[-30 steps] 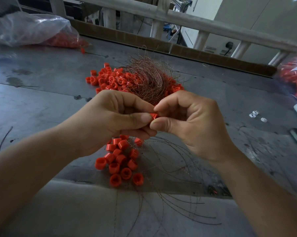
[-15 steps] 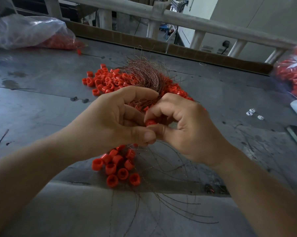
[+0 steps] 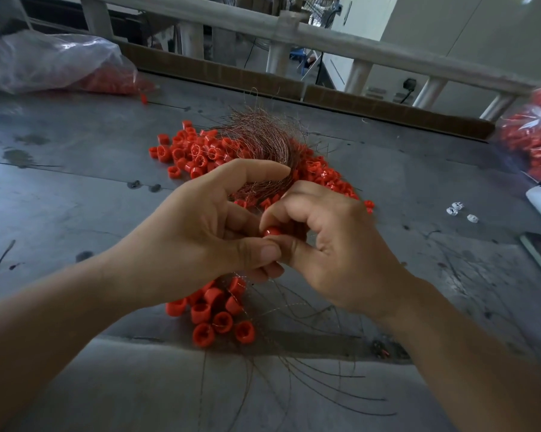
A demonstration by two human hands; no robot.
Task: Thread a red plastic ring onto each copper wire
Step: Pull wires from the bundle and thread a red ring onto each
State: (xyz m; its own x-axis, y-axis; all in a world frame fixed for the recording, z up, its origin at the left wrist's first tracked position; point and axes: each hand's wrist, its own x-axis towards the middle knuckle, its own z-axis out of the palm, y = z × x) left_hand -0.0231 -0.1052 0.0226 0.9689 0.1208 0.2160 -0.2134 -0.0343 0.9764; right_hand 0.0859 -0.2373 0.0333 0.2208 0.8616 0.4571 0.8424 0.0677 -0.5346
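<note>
1. Red ring: centre of frame, pinched between forefinger and thumb of my right hand, kept close to the other hand for feeding.
2. Copper wires: the bundle runs from upper centre under my forefinger into my curled left hand, which grips it, I judge to steady one strand. That strand is too fine to see.
3. Loose rings: upper centre, stock within reach.
4. Ringed wires: lower centre, likely finished.
5. Bags: upper left and right edge, reserve rings.
6. Writing: none legible.
</note>
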